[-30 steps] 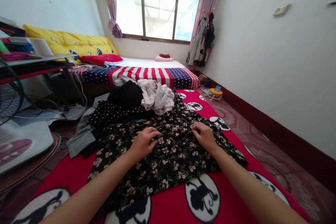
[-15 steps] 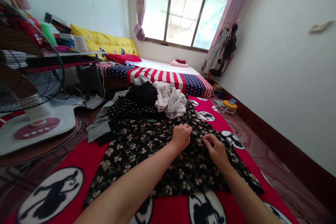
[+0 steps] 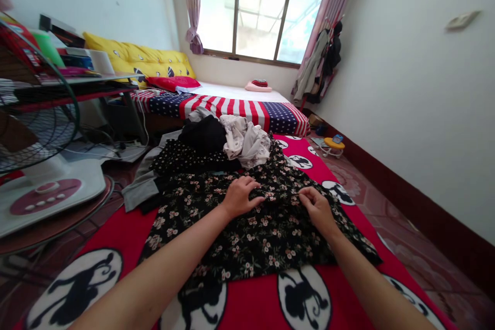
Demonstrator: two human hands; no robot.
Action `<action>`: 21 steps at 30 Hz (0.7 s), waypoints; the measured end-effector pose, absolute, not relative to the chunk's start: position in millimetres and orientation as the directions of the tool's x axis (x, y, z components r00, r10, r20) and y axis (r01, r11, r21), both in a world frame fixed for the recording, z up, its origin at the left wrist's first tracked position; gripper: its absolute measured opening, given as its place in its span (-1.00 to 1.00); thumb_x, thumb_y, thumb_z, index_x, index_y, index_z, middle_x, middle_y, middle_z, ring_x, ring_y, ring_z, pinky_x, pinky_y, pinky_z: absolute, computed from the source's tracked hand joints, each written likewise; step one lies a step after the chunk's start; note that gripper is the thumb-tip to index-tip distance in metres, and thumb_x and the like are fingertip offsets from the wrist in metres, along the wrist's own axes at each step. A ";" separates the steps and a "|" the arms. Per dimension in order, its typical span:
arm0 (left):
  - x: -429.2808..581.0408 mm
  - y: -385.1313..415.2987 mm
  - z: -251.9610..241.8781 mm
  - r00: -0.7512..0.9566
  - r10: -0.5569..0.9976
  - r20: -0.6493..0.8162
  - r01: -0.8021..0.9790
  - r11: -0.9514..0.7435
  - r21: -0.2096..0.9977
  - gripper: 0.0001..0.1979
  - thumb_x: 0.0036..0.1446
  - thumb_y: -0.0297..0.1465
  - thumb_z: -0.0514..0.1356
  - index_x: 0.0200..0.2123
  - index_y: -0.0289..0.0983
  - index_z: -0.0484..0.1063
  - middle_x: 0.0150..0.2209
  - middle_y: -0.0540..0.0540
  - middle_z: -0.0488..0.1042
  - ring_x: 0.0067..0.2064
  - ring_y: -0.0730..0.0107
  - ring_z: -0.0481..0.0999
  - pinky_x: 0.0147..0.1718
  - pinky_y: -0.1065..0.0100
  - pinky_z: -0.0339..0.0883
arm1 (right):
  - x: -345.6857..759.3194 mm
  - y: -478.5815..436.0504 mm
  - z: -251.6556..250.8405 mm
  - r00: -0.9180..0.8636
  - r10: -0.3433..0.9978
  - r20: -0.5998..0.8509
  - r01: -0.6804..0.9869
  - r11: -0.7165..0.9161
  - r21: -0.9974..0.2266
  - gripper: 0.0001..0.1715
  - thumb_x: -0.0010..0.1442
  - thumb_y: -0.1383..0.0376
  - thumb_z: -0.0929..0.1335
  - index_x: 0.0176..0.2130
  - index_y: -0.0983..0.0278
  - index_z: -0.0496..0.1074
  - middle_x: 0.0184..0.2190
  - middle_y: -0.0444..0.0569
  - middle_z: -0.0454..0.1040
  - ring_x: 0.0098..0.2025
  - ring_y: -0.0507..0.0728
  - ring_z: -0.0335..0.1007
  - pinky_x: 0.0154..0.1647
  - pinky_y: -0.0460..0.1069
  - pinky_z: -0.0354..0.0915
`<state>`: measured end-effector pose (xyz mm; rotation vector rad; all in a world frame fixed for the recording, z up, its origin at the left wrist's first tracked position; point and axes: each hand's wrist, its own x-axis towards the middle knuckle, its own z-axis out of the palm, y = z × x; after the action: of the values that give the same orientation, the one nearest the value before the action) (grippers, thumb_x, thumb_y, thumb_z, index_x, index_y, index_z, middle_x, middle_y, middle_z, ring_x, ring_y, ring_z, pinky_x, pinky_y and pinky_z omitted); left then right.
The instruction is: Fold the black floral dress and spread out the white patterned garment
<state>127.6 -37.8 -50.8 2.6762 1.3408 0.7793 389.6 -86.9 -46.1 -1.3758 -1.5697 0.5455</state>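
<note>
A black garment with small pink-and-white flowers (image 3: 255, 247) lies spread before me; whether it is a dress or a skirt I cannot tell. My left hand (image 3: 240, 197) rests on its middle, thumb apart from the fingers, open. To the right, my right hand (image 3: 317, 209) pinches a bit of the floral cloth between thumb and fingertips. Just beyond lie a bunched black cloth (image 3: 204, 135), crumpled pale patterned clothing (image 3: 247, 140) and a black dotted garment (image 3: 181, 159). A grey sleeve (image 3: 139, 193) sticks out to the left.
Beneath everything is a red blanket with monkey figures in white ovals (image 3: 255, 304). An electric fan (image 3: 54, 185) stands at left beside a cluttered desk (image 3: 112, 78). A bed (image 3: 228, 92) is at the back, and a small yellow stool (image 3: 333, 143) by the right wall.
My left hand has moved left across the floral garment, and its closed fingers have opened. My right hand keeps its pinch on the cloth. The view has shifted slightly.
</note>
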 end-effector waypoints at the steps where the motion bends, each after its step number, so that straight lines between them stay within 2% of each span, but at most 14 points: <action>1: 133.1 -42.4 -50.6 0.547 0.730 0.410 0.718 -0.661 0.220 -0.65 0.12 -0.15 0.20 -0.07 -0.19 0.44 -0.07 -0.13 0.43 0.00 0.19 0.36 -0.02 0.22 0.21 | 389.2 -87.0 -45.1 0.080 0.932 0.354 0.508 0.268 -0.819 -0.73 0.15 0.06 0.32 -0.36 0.21 0.34 -0.46 -0.10 0.40 -0.39 0.12 0.32 -0.33 -0.02 0.25; 4: 148.1 -48.5 -52.1 0.610 0.703 0.366 0.712 -0.689 0.138 -0.77 0.12 -0.35 0.19 -0.13 -0.20 0.45 -0.12 -0.16 0.44 -0.02 0.15 0.35 -0.05 0.17 0.21 | 388.8 -88.3 -41.7 0.095 0.928 0.361 0.508 0.266 -0.819 -0.72 0.13 0.05 0.33 -0.36 0.21 0.34 -0.47 -0.11 0.40 -0.40 0.12 0.31 -0.34 -0.03 0.24; 6: 151.4 -45.1 -53.7 0.570 0.739 0.360 0.749 -0.647 0.144 -0.79 0.12 -0.50 0.11 -0.19 -0.25 0.46 -0.16 -0.20 0.44 -0.04 0.15 0.35 -0.08 0.15 0.21 | 390.1 -89.5 -40.5 0.102 0.927 0.362 0.505 0.265 -0.821 -0.73 0.13 0.06 0.33 -0.37 0.21 0.34 -0.48 -0.11 0.39 -0.41 0.11 0.30 -0.36 -0.03 0.23; 9: 141.5 -33.1 -55.3 0.482 0.801 0.357 0.809 -0.562 0.170 -0.75 0.08 -0.58 0.06 -0.24 -0.29 0.47 -0.17 -0.25 0.43 -0.05 0.12 0.36 -0.10 0.14 0.22 | 394.8 -90.8 -41.9 0.102 0.930 0.353 0.494 0.261 -0.829 -0.75 0.13 0.09 0.33 -0.36 0.22 0.34 -0.46 -0.11 0.39 -0.39 0.11 0.31 -0.35 -0.03 0.23; 15: 89.5 -11.9 -54.2 0.316 0.889 0.331 0.864 -0.414 0.287 -0.73 0.03 -0.60 0.05 -0.31 -0.32 0.53 -0.26 -0.26 0.46 -0.11 0.08 0.44 -0.11 0.13 0.24 | 404.7 -90.5 -48.8 0.112 0.930 0.350 0.511 0.248 -0.823 -0.77 0.13 0.12 0.33 -0.33 0.24 0.38 -0.45 -0.10 0.41 -0.39 0.10 0.33 -0.33 -0.03 0.23; 18: 64.0 -6.3 -50.6 0.267 0.909 0.322 0.834 -0.385 0.395 -0.70 0.05 -0.55 0.05 -0.26 -0.28 0.56 -0.22 -0.23 0.48 -0.11 0.10 0.46 -0.08 0.14 0.26 | 406.5 -90.1 -49.6 0.101 0.928 0.358 0.521 0.257 -0.814 -0.77 0.13 0.12 0.33 -0.34 0.24 0.38 -0.45 -0.10 0.41 -0.38 0.10 0.34 -0.32 -0.02 0.24; 21: 45.8 -0.5 -42.1 0.257 0.921 0.293 0.750 -0.381 0.541 -0.73 0.08 -0.45 0.08 -0.25 -0.24 0.58 -0.19 -0.15 0.51 -0.10 0.21 0.48 -0.05 0.24 0.29 | 407.7 -88.6 -48.9 0.096 0.931 0.351 0.522 0.253 -0.814 -0.76 0.13 0.12 0.33 -0.34 0.24 0.39 -0.44 -0.09 0.43 -0.37 0.11 0.35 -0.29 -0.01 0.25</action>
<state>45.8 -0.5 -42.1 2.2406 1.5424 0.8336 407.7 -88.6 -48.9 -1.3995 -1.5581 0.5320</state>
